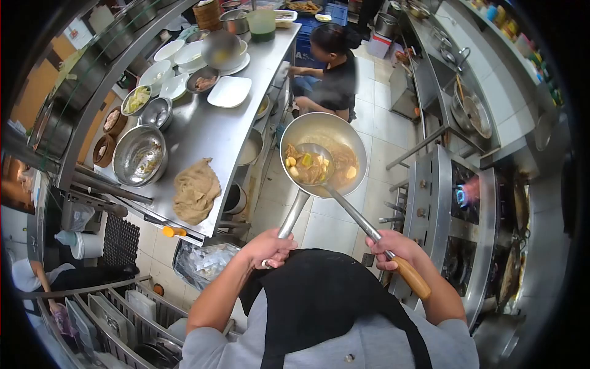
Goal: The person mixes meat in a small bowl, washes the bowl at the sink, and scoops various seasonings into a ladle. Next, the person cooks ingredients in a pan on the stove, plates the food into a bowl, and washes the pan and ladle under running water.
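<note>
My left hand (268, 249) is closed around the metal handle of a wok (316, 128), held out in front of me above the floor. Wrapped round the shaft of a ladle (356, 214) is my right hand (394, 247), with the wooden grip end sticking out past it. The ladle's bowl sits inside the wok, full of food (310, 166): brown pieces that look like meat, pale yellow chunks and a bit of green. More brown food and thin liquid lie in the wok around the bowl.
On my left, a steel table (190, 138) carries bowls, a square white plate (230, 92) and a crumpled brown cloth (196, 192). A co-worker (332, 74) sits low beyond the wok. Right of me, a stove (455, 227) has a lit burner (465, 194). Another person (43, 273) is at lower left.
</note>
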`<state>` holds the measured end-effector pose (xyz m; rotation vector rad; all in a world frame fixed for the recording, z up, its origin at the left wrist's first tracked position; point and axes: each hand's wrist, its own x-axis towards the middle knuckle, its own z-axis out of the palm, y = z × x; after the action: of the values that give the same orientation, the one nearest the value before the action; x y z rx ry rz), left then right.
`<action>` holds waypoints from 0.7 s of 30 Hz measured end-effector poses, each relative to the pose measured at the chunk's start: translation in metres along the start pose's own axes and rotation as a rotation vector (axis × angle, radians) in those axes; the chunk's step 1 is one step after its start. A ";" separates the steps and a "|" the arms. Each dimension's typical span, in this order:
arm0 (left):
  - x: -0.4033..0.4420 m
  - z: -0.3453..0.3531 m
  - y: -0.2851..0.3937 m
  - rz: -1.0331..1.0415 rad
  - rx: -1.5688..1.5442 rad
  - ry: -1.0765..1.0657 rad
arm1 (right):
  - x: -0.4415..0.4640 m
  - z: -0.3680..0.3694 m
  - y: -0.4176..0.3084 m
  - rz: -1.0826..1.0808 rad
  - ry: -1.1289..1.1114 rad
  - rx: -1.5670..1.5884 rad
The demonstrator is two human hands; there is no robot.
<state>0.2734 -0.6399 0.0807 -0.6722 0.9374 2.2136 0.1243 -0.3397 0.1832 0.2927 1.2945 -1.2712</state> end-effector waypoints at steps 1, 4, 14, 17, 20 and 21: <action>-0.007 -0.005 0.003 0.005 -0.058 -0.008 | -0.001 0.010 -0.006 0.011 -0.004 -0.036; -0.024 -0.020 0.015 0.029 -0.133 -0.022 | 0.000 0.031 -0.022 0.019 -0.025 -0.071; -0.044 -0.074 0.041 0.080 -0.156 -0.040 | 0.022 0.102 -0.100 -0.033 -0.098 -0.123; -0.044 -0.084 0.042 0.072 -0.192 -0.060 | 0.048 0.125 -0.133 -0.050 -0.129 -0.101; -0.045 -0.089 0.043 0.081 -0.174 -0.089 | 0.083 0.148 -0.170 -0.071 -0.155 -0.157; -0.046 -0.090 0.043 0.072 -0.164 -0.103 | 0.095 0.156 -0.182 -0.062 -0.139 -0.166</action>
<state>0.2910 -0.7477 0.0743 -0.5995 0.7456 2.3839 0.0390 -0.5761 0.2427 0.0462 1.2881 -1.2059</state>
